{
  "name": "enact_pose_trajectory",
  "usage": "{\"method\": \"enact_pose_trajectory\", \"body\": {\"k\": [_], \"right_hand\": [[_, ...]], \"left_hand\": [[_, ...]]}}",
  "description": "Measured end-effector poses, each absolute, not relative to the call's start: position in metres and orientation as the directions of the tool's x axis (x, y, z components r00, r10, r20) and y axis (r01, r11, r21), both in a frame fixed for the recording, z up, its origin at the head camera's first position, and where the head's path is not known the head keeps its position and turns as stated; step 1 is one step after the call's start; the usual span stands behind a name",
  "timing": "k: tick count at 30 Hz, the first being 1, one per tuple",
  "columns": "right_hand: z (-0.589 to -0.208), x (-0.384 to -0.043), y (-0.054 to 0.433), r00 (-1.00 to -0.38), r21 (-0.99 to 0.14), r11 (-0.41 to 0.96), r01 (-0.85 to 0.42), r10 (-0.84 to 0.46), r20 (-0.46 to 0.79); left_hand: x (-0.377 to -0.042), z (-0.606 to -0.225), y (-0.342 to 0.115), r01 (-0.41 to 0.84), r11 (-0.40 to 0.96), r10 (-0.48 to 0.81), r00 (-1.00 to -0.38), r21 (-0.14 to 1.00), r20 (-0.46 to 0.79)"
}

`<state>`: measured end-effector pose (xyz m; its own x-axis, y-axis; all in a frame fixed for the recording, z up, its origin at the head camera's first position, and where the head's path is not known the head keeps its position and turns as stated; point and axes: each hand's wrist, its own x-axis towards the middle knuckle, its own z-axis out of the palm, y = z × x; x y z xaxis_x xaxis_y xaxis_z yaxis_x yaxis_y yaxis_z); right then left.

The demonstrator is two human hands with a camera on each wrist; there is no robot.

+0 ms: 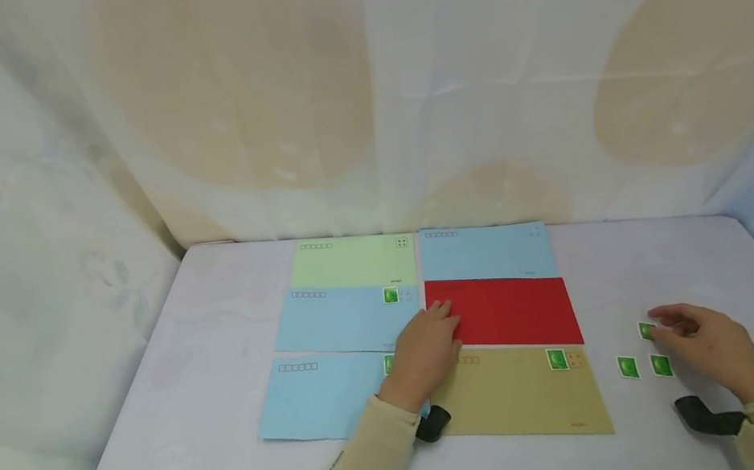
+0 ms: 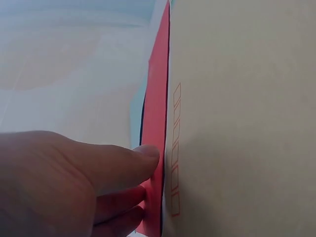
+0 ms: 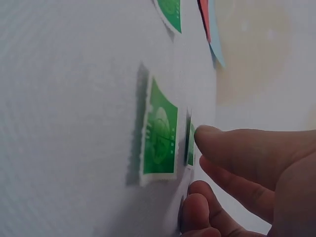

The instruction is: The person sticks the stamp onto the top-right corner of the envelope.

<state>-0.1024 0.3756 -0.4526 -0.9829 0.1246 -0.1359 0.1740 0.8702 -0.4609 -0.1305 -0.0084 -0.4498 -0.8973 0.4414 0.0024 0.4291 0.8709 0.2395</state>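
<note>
My left hand (image 1: 422, 354) rests on the left end of a red envelope (image 1: 513, 314), fingers and thumb flat against the paper. In the left wrist view its thumb (image 2: 145, 158) lies beside the edge of a tan envelope (image 2: 242, 118). Over at the right, my right hand (image 1: 712, 347) reaches to a green postage stamp (image 1: 645, 330) on the table. The thumb tip touches or nearly touches that stamp's edge, and a gap shows between thumb and forefinger. Two more green stamps, a left one (image 1: 628, 367) and a right one (image 1: 661, 365), lie just nearer.
A light green envelope (image 1: 352, 263) and a blue envelope (image 1: 485, 253) lie at the back. Two other blue envelopes, one middle left (image 1: 338, 318) and one front left (image 1: 321, 402), bear stamps. The tan envelope has a stamp (image 1: 557, 359) too. Curtains hang behind the white table (image 1: 184, 459).
</note>
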Motion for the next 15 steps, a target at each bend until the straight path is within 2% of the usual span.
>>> {"method": "enact_pose_trajectory", "body": {"k": [10, 15], "right_hand": [[-0.4497, -0.1039, 0.3734, -0.978, -0.439, 0.88, 0.179, 0.113, -0.173], [-0.4507, -0.1049, 0.3715, -0.972, -0.439, 0.873, 0.212, 0.143, -0.184]], "left_hand": [[-0.1305, -0.4526, -0.0067, 0.448, 0.88, 0.442, -0.894, 0.156, 0.071], [-0.13, -0.4515, -0.0061, 0.434, 0.885, 0.43, -0.901, 0.168, 0.058]]}}
